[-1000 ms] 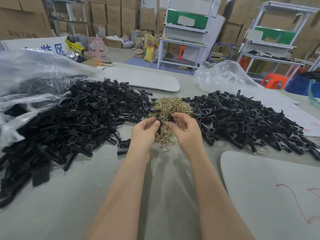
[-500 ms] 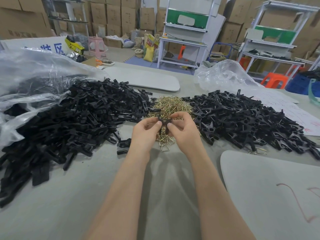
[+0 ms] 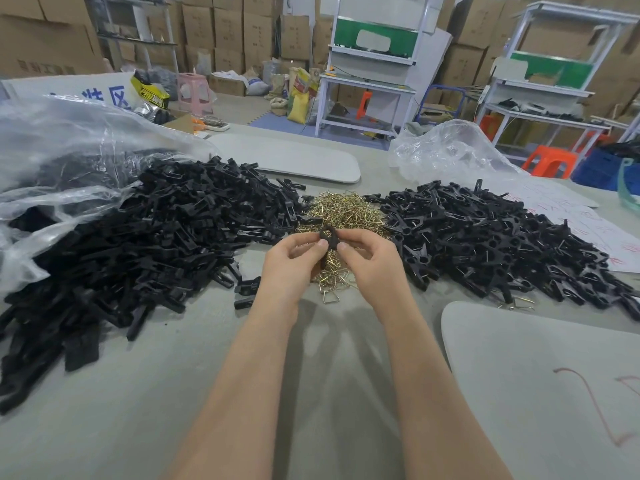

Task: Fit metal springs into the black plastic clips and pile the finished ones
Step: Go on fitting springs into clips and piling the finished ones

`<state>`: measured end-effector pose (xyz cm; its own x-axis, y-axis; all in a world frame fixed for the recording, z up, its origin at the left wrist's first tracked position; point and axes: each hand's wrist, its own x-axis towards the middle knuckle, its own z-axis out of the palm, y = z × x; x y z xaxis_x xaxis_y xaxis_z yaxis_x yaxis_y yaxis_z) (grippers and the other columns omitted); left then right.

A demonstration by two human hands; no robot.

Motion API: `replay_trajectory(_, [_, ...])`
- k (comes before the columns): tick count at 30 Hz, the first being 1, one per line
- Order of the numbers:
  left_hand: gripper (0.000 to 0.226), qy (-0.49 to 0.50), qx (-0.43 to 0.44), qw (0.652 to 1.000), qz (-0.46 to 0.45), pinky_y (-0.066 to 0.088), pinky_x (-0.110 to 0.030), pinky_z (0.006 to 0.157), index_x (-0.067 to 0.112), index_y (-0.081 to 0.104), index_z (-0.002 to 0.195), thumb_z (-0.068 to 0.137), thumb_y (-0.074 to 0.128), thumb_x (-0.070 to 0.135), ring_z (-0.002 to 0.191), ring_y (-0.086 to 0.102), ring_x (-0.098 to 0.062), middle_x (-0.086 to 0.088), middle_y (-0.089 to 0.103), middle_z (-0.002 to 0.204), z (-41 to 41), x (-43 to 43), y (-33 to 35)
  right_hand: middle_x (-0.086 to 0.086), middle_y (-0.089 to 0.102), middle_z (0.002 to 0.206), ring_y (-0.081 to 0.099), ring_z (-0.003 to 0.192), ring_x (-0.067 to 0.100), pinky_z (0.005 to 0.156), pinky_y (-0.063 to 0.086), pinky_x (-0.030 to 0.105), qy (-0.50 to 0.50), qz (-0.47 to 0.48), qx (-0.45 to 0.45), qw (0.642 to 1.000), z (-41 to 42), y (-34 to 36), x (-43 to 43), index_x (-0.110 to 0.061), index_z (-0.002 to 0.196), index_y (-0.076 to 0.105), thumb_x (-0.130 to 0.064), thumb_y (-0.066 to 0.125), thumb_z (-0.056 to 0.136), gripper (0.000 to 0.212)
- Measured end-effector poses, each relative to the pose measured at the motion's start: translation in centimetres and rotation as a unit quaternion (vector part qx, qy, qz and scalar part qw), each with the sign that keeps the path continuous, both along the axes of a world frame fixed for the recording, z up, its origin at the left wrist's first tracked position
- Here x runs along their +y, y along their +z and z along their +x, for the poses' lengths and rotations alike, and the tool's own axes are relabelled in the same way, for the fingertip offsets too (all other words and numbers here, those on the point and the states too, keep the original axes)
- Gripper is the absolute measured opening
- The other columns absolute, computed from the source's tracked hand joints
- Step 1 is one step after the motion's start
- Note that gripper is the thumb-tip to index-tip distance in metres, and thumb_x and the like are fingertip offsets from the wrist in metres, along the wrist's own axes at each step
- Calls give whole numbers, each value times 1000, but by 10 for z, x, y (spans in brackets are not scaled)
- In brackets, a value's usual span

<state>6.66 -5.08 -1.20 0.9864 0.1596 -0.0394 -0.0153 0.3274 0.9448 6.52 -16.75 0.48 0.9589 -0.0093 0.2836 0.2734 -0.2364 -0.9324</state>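
A: Two hands mid-frame, both on one black clip (image 3: pixel 329 235), held just above the surface (image 3: pixel 138 410). Grip of the left hand (image 3: pixel 291 261): thumb and forefinger pinching the clip's lower part. Grip of the right hand (image 3: pixel 372 261): fingertips pinching its other side.
B: Spring in it?
A: Can't tell. It's small, mostly covered by fingers, dark against the spring heap (image 3: pixel 346 211) right behind.
B: Heaps?
A: Brass-coloured springs at centre. The left clip pile (image 3: pixel 145 244) is big, runs off the left edge, and its far end sits under a clear plastic bag (image 3: pixel 52 147). The right clip pile (image 3: pixel 502 244) is cut off at the right edge.
B: Which is finished?
A: Right one shows wire glints in many pieces. Left one too dark to say.
B: Rest?
A: One loose spring (image 3: pixel 330 297) just below the heap, between the wrists. Grey board (image 3: pixel 554 393) lower right, cropped, red marks unreadable. Second bag (image 3: pixel 446 150) upper right, contents unclear. Forearms cut off at the bottom edge.
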Motion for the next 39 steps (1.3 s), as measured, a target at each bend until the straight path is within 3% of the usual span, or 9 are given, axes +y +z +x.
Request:
replay_trajectory(9, [14,-62,7,996,-59,50,-21,69,15,64,103,90,63,18,79,62,-10,-1,67,90,-6,3,9,9,69,85,65,79,17,81,54,27,88,234,115,961,0,4,-3,-4,93,66,6,50,92,18])
replay_trajectory(15, [5,-68,24,989,-127,51,-20,71,12,60,90,88,64,12,77,59,-12,-4,63,84,-4,4,11,12,63,82,67,68,13,68,56,20,59,321,163,931,2,1,5,-3,86,53,0,59,90,7])
replay_trajectory(17, [4,-28,29,985,-167,54,-17,69,7,59,91,89,63,8,77,61,-11,-7,64,84,-2,5,10,12,64,87,67,70,14,70,57,23,-1,220,137,966,2,-2,6,-4,89,55,-11,65,89,12])
replay_trajectory(19, [14,30,47,969,-241,56,-16,70,2,59,101,88,63,6,81,64,-11,-9,65,90,1,10,10,5,64,91,65,81,17,77,54,30,-79,-26,84,993,4,-7,2,-12,93,59,-26,70,86,20])
replay_trajectory(21, [13,69,62,943,-321,57,-17,67,2,60,99,88,64,7,78,65,-10,-8,66,89,3,16,9,1,60,101,59,94,17,84,48,32,-89,-238,75,964,3,-12,1,-19,103,61,-37,71,82,30])
replay_trajectory(24, [7,69,67,918,-385,58,-19,66,-1,62,90,88,63,5,84,67,-14,-11,67,90,2,21,10,6,46,121,49,112,25,99,41,38,-56,-359,112,925,4,-27,15,-23,118,58,-39,68,84,39])
replay_trajectory(28, [16,58,76,903,-419,57,-24,73,-6,61,102,89,60,3,110,60,-23,-17,61,105,1,21,10,6,49,115,48,108,24,83,33,29,-109,-373,27,921,5,-37,27,-17,113,58,-27,58,92,23])
replay_trajectory(33, [6,41,90,901,-422,58,-28,74,-3,61,86,89,61,3,80,63,-17,-14,61,85,-2,18,12,6,55,109,50,99,21,75,29,25,-114,-343,7,932,7,-37,22,-11,106,59,-19,54,93,15])
replay_trajectory(39, [7,35,128,904,-406,52,-24,78,2,57,89,89,61,7,75,57,-11,-9,57,85,-2,17,9,3,57,91,52,88,18,75,34,23,-116,-244,-22,963,9,-35,21,-9,95,64,-17,57,92,11])
